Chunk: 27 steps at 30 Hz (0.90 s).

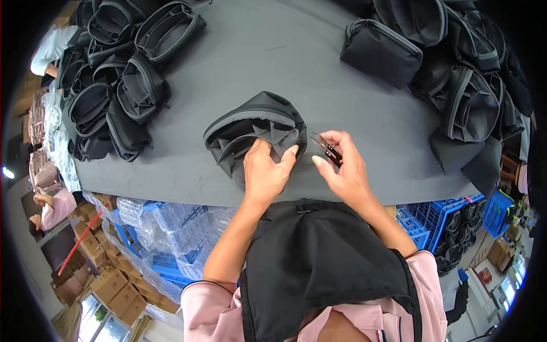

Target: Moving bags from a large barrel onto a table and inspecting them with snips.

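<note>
Black zippered pouch [254,109] is set on the grey desk [245,62], near its front edge and just ahead of the dark apron [325,256], with its mouth gaping and its lining bunched inside. It is gripped by the left hand [266,171]: the fingers are dipped into the mouth and the thumb is laid on the fabric, though the fingertips are partly hidden in the folds. Small thread snips [329,152] are held in the curled fingers of the right hand [346,171], just beside the pouch; the blades are pointed away from the body and kept clear of the fabric. Work on this one piece is judged to be under way and unfinished, since the pouch is held unzipped with the tool at the ready; no cut is seen being made. Similar pouches are heaped at left [130,134] and more are piled at right [470,105], most with gaping mouths. Which heap is done and which is left cannot be told, so overall progress is left uncertain.
</note>
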Available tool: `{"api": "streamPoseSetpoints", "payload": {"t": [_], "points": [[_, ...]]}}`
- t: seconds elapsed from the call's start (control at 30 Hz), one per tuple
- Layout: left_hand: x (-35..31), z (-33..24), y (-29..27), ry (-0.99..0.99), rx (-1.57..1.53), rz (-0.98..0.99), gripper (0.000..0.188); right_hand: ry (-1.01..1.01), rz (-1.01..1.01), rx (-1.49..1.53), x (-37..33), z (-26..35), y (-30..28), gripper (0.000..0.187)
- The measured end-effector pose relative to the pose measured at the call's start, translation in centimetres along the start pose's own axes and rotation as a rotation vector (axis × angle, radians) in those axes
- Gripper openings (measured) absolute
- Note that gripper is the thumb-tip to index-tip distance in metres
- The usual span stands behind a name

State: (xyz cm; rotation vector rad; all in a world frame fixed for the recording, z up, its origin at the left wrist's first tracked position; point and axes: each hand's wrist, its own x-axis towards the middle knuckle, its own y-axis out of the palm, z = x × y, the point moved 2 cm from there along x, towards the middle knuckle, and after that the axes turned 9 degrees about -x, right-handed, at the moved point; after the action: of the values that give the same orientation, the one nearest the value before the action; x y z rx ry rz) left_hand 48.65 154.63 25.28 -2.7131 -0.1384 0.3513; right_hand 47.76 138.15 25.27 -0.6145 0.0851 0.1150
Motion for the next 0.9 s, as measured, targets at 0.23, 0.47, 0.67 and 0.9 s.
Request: {"api": "streamPoseSetpoints", "payload": {"t": [0.23,0.47,0.67,0.9], "points": [[0.3,-0.5,0.1,-0.057,0.031,0.027,0.03,-0.169,-0.058,-0.089,0.0,0.6,-0.6,0.023],[0.4,1.1,0.5,0.027,-0.022,0.024,0.033,-0.176,-0.105,-0.153,0.4,0.5,0.0,0.023],[0.3,0.3,0.7,0.029,-0.04,0.02,0.031,-0.27,-0.174,-0.232,0.5,1.0,0.0,0.024],[0.4,-0.1,0.6,0.003,-0.005,0.036,0.029,-0.373,-0.22,-0.35,0.8,1.4,-0.1,0.024]]}}
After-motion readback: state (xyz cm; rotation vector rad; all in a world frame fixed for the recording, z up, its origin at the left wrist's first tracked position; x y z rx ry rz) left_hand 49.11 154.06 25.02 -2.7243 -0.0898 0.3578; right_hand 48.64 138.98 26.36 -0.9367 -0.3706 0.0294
